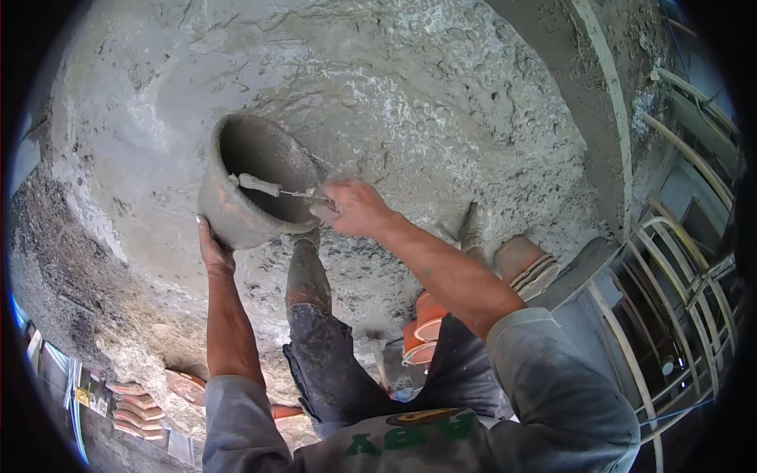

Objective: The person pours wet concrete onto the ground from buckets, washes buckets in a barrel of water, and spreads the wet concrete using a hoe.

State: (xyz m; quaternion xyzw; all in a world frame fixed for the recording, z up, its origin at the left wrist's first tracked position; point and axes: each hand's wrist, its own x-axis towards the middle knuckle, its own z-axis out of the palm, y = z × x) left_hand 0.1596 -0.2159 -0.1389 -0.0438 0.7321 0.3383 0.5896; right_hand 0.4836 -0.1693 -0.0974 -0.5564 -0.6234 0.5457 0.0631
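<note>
A bucket (211,197), coated grey with wet cement, is tilted with its mouth facing up and to the right. My left hand (214,246) is pressed to its lower left side, the thumb upright along the wall, holding it up. Across the bucket's mouth lies a mortar-caked thick grip (259,185) on a thin metal rod; I cannot tell whether it is the bail or a tool handle. My right hand (353,208), slightly blurred, is closed near the rod's right end at the bucket's rim. What its fingers hold is partly hidden and grey.
Wet grey mortar (378,118) covers the ground ahead. My mud-covered boots stand in it. Orange buckets (430,317) are by my legs, with a stack of grey-coated ones (524,262) to the right. Curved pale bars (690,268) stand at far right, stacked tiles (138,411) at lower left.
</note>
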